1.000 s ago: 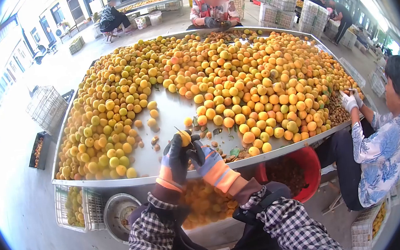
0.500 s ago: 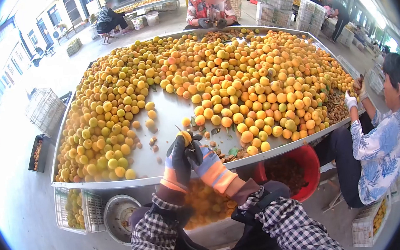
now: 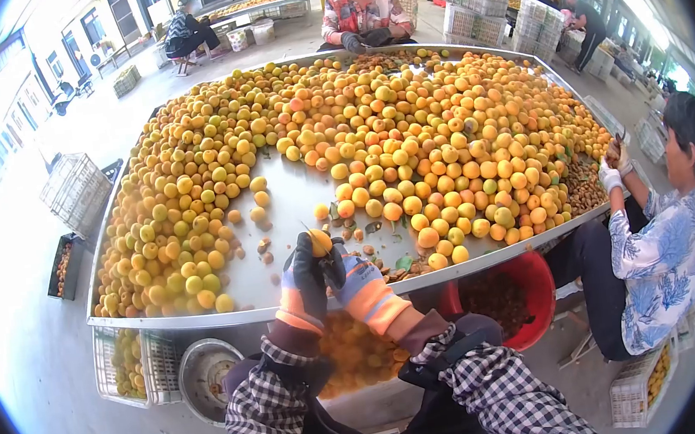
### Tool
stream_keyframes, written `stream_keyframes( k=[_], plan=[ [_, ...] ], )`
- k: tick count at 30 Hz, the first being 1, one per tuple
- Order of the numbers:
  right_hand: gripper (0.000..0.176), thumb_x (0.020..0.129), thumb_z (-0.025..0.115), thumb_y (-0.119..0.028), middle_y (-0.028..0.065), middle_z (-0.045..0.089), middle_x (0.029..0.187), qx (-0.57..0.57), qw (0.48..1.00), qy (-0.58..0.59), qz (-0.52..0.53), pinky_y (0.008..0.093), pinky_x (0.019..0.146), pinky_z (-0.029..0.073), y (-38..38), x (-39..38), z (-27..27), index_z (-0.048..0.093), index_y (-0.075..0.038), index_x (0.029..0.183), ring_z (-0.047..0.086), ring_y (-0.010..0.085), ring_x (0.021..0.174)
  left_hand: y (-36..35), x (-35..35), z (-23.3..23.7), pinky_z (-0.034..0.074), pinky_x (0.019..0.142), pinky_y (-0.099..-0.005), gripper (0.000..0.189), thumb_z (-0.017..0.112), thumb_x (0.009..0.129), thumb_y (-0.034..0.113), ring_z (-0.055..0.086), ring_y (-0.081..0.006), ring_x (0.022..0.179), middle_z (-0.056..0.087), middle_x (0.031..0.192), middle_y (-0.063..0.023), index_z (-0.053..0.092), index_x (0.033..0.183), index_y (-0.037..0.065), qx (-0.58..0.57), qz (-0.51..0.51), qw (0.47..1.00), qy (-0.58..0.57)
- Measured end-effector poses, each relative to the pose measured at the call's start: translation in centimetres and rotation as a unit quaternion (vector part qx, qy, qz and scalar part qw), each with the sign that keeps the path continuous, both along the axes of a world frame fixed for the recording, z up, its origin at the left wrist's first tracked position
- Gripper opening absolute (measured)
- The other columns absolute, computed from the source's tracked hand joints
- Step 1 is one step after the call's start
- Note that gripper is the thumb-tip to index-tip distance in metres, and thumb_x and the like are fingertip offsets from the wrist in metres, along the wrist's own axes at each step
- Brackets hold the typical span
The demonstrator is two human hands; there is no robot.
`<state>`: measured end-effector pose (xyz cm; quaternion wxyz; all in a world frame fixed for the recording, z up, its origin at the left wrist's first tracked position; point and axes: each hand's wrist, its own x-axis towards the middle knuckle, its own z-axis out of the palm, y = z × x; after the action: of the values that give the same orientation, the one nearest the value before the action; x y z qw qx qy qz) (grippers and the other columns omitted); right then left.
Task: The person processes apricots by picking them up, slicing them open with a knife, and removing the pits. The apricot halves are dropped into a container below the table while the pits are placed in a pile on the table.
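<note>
An orange-yellow apricot (image 3: pixel 321 242) is held over the near edge of the metal table (image 3: pixel 280 211). My left hand (image 3: pixel 301 278), in a dark-palmed glove, has its fingers closed around the fruit. My right hand (image 3: pixel 353 277), in a grey and orange glove, is closed against the apricot's near right side; what sits in its fingers is hidden. A thin pointed sliver sticks up past the fruit's upper left, too fine to identify. Close by on the table lie loose apricots (image 3: pixel 393 211), green leaves (image 3: pixel 404 262) and brown scraps (image 3: pixel 395 275).
Heaped apricots (image 3: pixel 457 139) cover much of the table. Below its near edge are a red tub (image 3: pixel 542 282), a metal basin (image 3: pixel 204 381), a white crate (image 3: pixel 161 365) and a container of orange fruit (image 3: pixel 356 354). Co-workers sit at the right (image 3: pixel 660 245) and the far side (image 3: pixel 361 15).
The apricot has turned and shows more of its round side, with less of the thin sliver visible. My hands have shifted slightly. The far co-worker's hands have moved apart.
</note>
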<state>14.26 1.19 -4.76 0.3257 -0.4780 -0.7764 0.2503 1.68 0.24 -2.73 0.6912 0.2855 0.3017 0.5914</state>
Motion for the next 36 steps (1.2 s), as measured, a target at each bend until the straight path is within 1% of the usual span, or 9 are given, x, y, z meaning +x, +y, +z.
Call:
stream_keyframes(
  k=[5,9,11,15,17,24,27,30,36],
  plan=[
    [0.031,0.089,0.057,-0.028,0.0199,0.063,0.087,0.002,0.994,-0.104,-0.025,0.0468,0.068,0.050,-0.2,0.9,2.2,0.049,-0.005,0.108,0.061,0.0406,0.081,-0.6,0.4,2.4,0.050,0.080,-0.0279,0.045,0.049,0.096,0.042,0.061,-0.0150,0.087,0.063,0.096,-0.0071,0.059,0.110,0.000,0.005,0.084,0.975,0.207],
    [0.040,0.086,0.060,-0.024,0.0209,0.063,0.091,-0.008,0.990,-0.136,-0.030,0.0472,0.070,0.051,-0.5,1.5,4.1,0.045,-0.005,0.118,0.062,0.0401,0.084,-0.4,-0.3,2.4,0.051,0.078,-0.0276,0.042,0.052,0.096,0.039,0.062,-0.0144,0.086,0.063,0.096,-0.0068,0.060,0.110,0.001,0.020,0.073,0.970,0.229],
    [0.052,0.085,0.061,-0.019,0.0220,0.063,0.096,0.076,0.994,-0.062,-0.045,0.0473,0.071,0.051,-0.9,2.0,5.3,0.039,-0.004,0.130,0.062,0.0395,0.086,-0.7,-0.4,3.2,0.052,0.076,-0.0281,0.041,0.054,0.095,0.038,0.062,-0.0145,0.086,0.064,0.097,-0.0068,0.060,0.110,0.001,0.019,0.020,0.971,0.239],
    [0.065,0.082,0.061,-0.022,0.0210,0.059,0.112,0.015,0.990,-0.137,0.005,0.0429,0.079,0.051,-0.6,2.4,4.7,0.033,-0.002,0.137,0.062,0.0356,0.094,-0.6,-0.3,3.6,0.051,0.070,-0.0250,0.039,0.062,0.091,0.028,0.062,-0.0111,0.079,0.067,0.095,-0.0048,0.060,0.116,-0.002,0.094,0.022,0.956,0.278],
    [0.061,0.081,0.063,-0.021,0.0207,0.059,0.110,0.077,0.996,0.007,0.037,0.0438,0.079,0.051,-0.1,2.0,3.4,0.038,-0.002,0.133,0.062,0.0370,0.093,-0.5,-0.7,3.3,0.051,0.071,-0.0247,0.034,0.062,0.091,0.022,0.061,-0.0094,0.081,0.067,0.095,-0.0043,0.061,0.115,-0.002,0.083,0.022,0.958,0.273],
    [0.053,0.080,0.063,-0.014,0.0222,0.060,0.105,0.089,0.984,0.132,0.076,0.0406,0.082,0.050,0.7,0.6,0.4,0.043,0.000,0.127,0.061,0.0365,0.098,-0.5,-0.4,3.2,0.049,0.066,-0.0227,0.030,0.064,0.088,0.019,0.060,-0.0086,0.076,0.066,0.089,-0.0032,0.063,0.108,-0.003,0.196,0.100,0.918,0.329],
    [0.050,0.080,0.062,-0.006,0.0211,0.059,0.109,-0.024,0.953,0.294,0.069,0.0350,0.085,0.049,0.8,0.3,1.1,0.044,-0.002,0.127,0.062,0.0331,0.100,-1.1,-0.7,3.7,0.047,0.062,-0.0217,0.033,0.065,0.086,0.019,0.058,-0.0081,0.072,0.065,0.089,-0.0030,0.061,0.111,-0.003,0.172,0.083,0.934,0.303],
    [0.051,0.081,0.062,-0.002,0.0155,0.060,0.108,-0.035,0.940,0.323,0.107,0.0309,0.084,0.049,1.1,1.8,2.4,0.044,-0.004,0.128,0.062,0.0247,0.095,-1.5,-0.8,3.8,0.046,0.061,-0.0214,0.037,0.064,0.086,0.020,0.057,-0.0083,0.069,0.064,0.089,-0.0033,0.059,0.116,-0.002,0.138,0.041,0.951,0.273],
    [0.055,0.081,0.065,0.000,0.0016,0.060,0.105,-0.245,0.891,0.360,0.129,0.0213,0.073,0.048,0.7,4.4,6.7,0.045,-0.004,0.132,0.054,0.0033,0.085,-1.6,-1.3,5.2,0.046,0.063,-0.0212,0.043,0.056,0.089,0.022,0.057,-0.0090,0.071,0.062,0.094,-0.0051,0.052,0.126,0.000,0.091,0.015,0.975,0.200]
  ],
)
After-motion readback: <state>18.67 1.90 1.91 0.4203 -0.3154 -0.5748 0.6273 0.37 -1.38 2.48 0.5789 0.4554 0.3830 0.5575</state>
